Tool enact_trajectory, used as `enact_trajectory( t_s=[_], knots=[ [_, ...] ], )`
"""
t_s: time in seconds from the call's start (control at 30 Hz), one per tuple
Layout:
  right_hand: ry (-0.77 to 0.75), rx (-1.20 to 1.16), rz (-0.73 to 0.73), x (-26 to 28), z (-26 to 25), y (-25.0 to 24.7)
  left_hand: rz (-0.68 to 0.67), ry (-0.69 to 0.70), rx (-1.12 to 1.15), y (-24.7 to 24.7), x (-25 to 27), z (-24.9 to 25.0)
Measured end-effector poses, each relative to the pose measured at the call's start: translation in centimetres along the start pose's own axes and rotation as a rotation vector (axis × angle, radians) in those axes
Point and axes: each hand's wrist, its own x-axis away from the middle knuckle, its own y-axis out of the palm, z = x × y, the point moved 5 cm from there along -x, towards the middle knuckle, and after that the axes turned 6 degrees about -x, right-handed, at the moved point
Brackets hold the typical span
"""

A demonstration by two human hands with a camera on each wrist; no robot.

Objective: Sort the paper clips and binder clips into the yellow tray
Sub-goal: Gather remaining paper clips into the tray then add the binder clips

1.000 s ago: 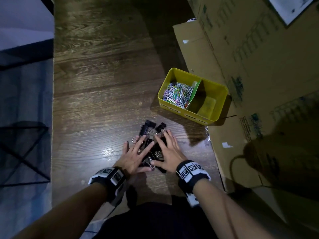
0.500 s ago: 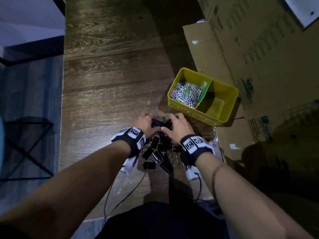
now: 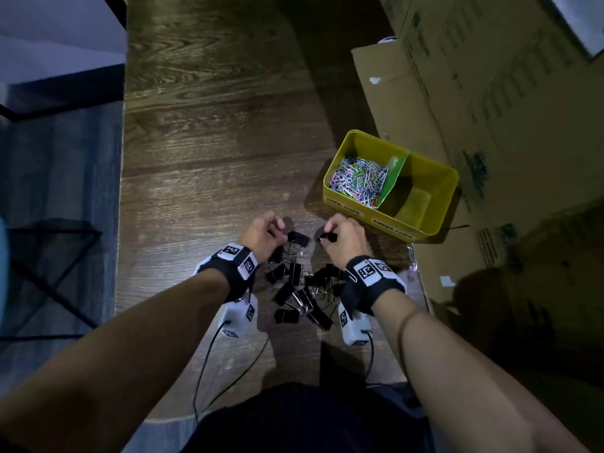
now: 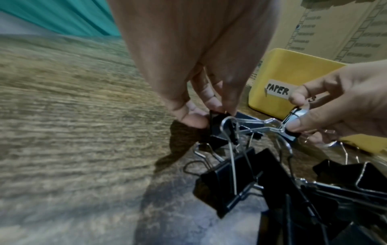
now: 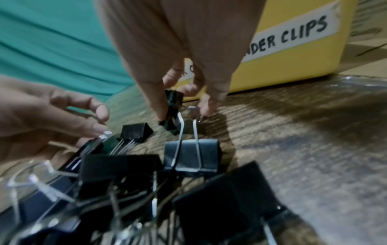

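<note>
A pile of black binder clips [image 3: 300, 289] lies on the dark wooden table between my wrists. At its far end my left hand [image 3: 280, 231] pinches one binder clip [image 4: 217, 126] by its black body. My right hand [image 3: 327, 235] pinches another small binder clip [image 5: 172, 109] a little to the right. The wire handles of the two clips look tangled together in the left wrist view. The yellow tray [image 3: 385, 220] stands just beyond my right hand. Coloured paper clips [image 3: 358, 178] fill its left compartment, behind a green divider [image 3: 394, 176]. Its right compartment shows bare floor.
Large cardboard boxes [image 3: 490, 109] line the right side, close against the tray. The table's left edge [image 3: 120, 223] drops to a grey floor. Thin cables [image 3: 209, 364] trail from my wrist units toward my body.
My hands, which lay flat over the pile, have moved to its far end. Each now pinches a binder clip, and the two hands have drawn slightly apart.
</note>
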Motion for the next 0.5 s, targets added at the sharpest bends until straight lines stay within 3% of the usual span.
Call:
enact_trajectory(
  t_s=[0.13,0.27,0.33,0.4,0.5],
  knots=[
    [-0.034,-0.200,-0.009,-0.2,0.3,-1.3,0.026,-0.031,0.214,-1.7,1.2,0.1],
    [0.082,-0.503,-0.058,0.1,1.0,-2.3,0.034,-0.098,0.662,-3.8,1.9,0.6],
    [0.089,-0.539,-0.044,0.5,0.9,-3.1,0.021,-0.109,0.913,-4.3,1.7,1.0],
    [0.074,-0.440,-0.069,1.0,0.8,-3.7,-0.028,-0.121,1.091,-4.3,1.4,1.6],
    [0.081,-0.014,-0.231,1.5,1.9,-3.1,-0.076,-0.147,1.210,-3.5,1.2,2.8]
  ],
)
